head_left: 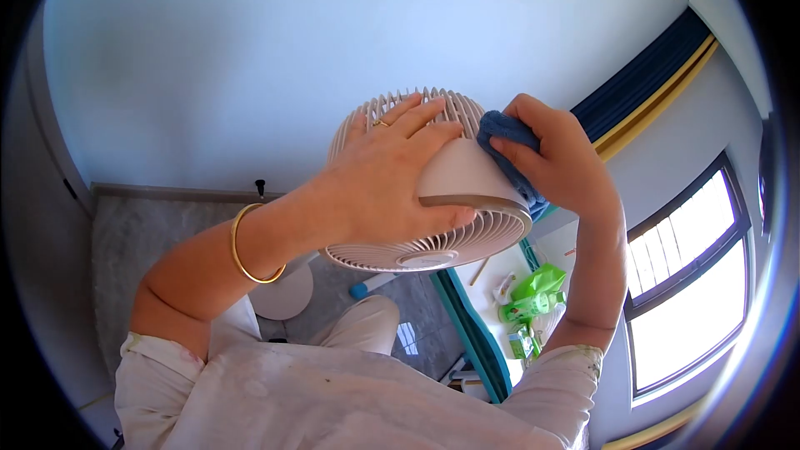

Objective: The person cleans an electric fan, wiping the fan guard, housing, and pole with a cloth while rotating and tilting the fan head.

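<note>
In the middle of the head view is the pale fan head [475, 171], with a slatted grille at its back and front and a smooth band around its side. My left hand [396, 171] lies across the top of it, fingers spread over the rear slats and thumb near the front rim. A blue cloth [506, 135] is bunched in my right hand [554, 154], its fingers closed round it and pressing it to the fan's right side. Part of the cloth hangs down along the rim. The fan's round base [285, 292] shows below my left forearm.
To the lower right stands a white table [483, 283] with teal edging, bearing green packets [537, 282] and small items. A window [687, 275] and a dark blue and yellow curtain [650, 75] are at the right. A pale wall [275, 58] rises ahead.
</note>
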Motion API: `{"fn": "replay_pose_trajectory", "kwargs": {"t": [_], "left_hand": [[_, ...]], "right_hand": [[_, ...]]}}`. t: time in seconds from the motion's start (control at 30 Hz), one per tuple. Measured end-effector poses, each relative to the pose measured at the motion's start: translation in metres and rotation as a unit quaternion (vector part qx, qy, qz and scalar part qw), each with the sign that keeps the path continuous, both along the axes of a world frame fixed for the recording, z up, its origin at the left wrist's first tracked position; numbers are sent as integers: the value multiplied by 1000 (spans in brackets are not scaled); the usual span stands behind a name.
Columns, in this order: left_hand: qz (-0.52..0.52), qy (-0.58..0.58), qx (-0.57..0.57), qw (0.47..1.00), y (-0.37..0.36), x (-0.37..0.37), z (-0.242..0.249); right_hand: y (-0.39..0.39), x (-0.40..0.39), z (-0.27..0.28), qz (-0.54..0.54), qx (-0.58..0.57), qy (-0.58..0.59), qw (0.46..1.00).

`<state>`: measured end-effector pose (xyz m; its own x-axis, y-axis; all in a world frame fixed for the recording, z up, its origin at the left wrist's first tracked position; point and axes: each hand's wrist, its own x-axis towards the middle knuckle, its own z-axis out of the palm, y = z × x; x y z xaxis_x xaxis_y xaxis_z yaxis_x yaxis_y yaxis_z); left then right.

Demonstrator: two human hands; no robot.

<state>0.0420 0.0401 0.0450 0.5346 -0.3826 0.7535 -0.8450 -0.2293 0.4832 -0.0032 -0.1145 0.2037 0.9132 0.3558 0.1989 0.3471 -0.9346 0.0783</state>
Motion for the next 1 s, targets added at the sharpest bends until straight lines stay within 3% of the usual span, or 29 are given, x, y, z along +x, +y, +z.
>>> {"fn": "replay_pose_trajectory", "kwargs": {"t": [0.2, 0.37, 0.5, 0.67, 0.77, 1.0], "left_hand": [[-8, 7, 3, 1000, 2, -9, 1], [-24, 18, -30, 999, -2, -3, -5], [-20, 7, -72, 997, 2, -6, -9], [-18, 9, -90, 996, 4, -11, -11], [-27, 10, -108, 994, 6, -16, -10], [-52, 2, -167, 985, 7, -10, -23]], "right_hand": [[1, 63, -11, 70, -52, -36, 996], [-9, 121, -16, 52, -74, -57, 994], [2, 94, -12, 46, -95, -64, 992], [29, 10, 10, 7, -86, 75, 994], [23, 22, 3, 68, -113, 36, 991], [9, 93, -12, 73, -126, -57, 988]]}}
